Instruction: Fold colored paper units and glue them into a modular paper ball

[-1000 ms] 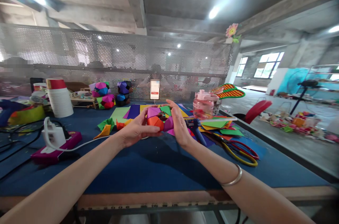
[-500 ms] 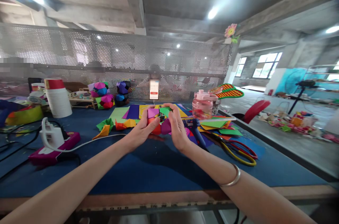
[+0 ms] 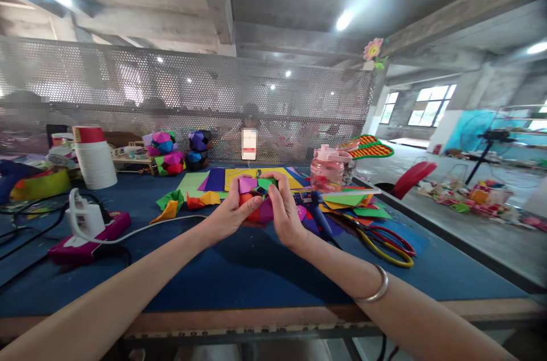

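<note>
Between my two hands is a folded paper ball (image 3: 265, 210) with pink, green, red and purple faces. My left hand (image 3: 234, 207) wraps its left side, thumb across the front. Around the right side curl the fingers of my right hand (image 3: 285, 210); the ball's far side is hidden. Just right of that hand lies a blue glue gun (image 3: 318, 216). Scissors (image 3: 380, 238) with red and yellow handles rest farther right. Left of my hands are folded paper pieces, green and orange (image 3: 170, 204) and red and yellow (image 3: 203, 200). Coloured paper sheets (image 3: 194, 183) lie behind.
A purple power strip (image 3: 92, 238) with a white plug and cables sits at left, near stacked paper cups (image 3: 96, 164). Finished paper balls (image 3: 168, 159) stand at the back. A phone (image 3: 248, 143) leans against the mesh screen (image 3: 290, 110). A pink bottle (image 3: 327, 170) stands right of centre.
My right hand's fingers have curled in and closed more tightly round the paper ball. The ball has turned slightly, and my left hand stays on its left side.
</note>
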`<state>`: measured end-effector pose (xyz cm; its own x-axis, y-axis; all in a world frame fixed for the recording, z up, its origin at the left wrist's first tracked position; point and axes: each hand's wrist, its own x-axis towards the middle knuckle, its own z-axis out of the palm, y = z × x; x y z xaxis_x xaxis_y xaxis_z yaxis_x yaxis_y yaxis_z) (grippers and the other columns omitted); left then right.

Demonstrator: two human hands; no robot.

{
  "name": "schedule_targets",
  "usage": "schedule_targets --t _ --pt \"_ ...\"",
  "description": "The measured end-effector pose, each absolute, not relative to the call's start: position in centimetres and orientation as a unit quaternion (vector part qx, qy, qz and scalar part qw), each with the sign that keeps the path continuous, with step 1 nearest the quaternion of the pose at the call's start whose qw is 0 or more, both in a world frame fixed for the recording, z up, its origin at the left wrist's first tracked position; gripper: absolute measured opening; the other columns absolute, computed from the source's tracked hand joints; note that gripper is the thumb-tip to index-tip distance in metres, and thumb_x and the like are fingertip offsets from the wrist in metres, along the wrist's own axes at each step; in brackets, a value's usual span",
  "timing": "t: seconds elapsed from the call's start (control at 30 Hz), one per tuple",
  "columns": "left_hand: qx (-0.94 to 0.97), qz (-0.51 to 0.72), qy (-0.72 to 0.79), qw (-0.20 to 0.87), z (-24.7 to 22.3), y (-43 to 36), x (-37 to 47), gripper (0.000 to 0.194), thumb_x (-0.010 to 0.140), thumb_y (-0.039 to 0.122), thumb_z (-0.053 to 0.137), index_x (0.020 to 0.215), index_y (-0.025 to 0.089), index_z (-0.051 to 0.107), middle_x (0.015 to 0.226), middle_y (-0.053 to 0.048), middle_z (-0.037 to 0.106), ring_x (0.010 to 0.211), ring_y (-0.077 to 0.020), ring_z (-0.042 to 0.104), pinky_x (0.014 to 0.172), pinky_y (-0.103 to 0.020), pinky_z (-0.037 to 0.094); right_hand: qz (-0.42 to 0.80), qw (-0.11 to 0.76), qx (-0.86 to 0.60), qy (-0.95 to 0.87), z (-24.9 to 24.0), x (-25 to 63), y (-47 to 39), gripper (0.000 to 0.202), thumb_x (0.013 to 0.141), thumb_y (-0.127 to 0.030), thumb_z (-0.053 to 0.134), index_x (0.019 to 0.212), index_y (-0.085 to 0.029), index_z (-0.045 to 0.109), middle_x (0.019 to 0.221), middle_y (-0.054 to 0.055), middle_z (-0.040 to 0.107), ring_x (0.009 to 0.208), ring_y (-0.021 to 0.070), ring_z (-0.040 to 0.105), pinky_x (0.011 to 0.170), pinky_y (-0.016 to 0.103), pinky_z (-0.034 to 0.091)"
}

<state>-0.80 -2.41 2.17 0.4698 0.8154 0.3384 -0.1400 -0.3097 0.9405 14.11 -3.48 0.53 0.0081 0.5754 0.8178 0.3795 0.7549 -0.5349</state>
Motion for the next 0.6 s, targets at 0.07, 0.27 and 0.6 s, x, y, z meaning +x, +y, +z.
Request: schedule_targets --t 0.07,0.27,0.6 --pt "0.673 0.450 0.257 0.527 2.30 -2.54 -0.81 0.049 0.083 0.043 0.064 0.119 0.022 0.038 0.115 -0.009 0.059 0.095 -0.0206 0.065 0.079 -0.036 0.059 0.077 0.626 -0.336 -0.699 0.53 14.09 -3.52 0.024 0.101 -0.033 0.029 0.113 -0.022 0.048 0.111 0.006 0.052 0.104 0.0184 0.051 0.097 0.037 0.039" --pt "0.639 0.453 0.228 0.579 2.37 -2.84 -0.79 0.050 0.085 0.050 0.059 0.122 0.024 0.038 0.117 -0.009 0.057 0.089 -0.0188 0.065 0.073 -0.034 0.059 0.085 0.634 -0.331 -0.693 0.86 13.88 -3.80 0.027 0.101 -0.033 0.030 0.117 -0.022 0.048 0.115 0.007 0.052 0.109 0.0184 0.051 0.098 0.036 0.039" --pt "0.593 0.494 0.236 0.591 2.21 -2.78 -0.17 0.037 0.090 0.054 0.048 0.118 0.031 0.047 0.097 0.001 0.059 0.063 -0.0090 0.057 0.060 -0.025 0.056 0.074 0.630 -0.329 -0.700 0.62 13.53 -4.04 0.024 0.099 -0.030 0.034 0.119 -0.022 0.045 0.112 0.007 0.051 0.093 0.0173 0.051 0.088 0.034 0.043"
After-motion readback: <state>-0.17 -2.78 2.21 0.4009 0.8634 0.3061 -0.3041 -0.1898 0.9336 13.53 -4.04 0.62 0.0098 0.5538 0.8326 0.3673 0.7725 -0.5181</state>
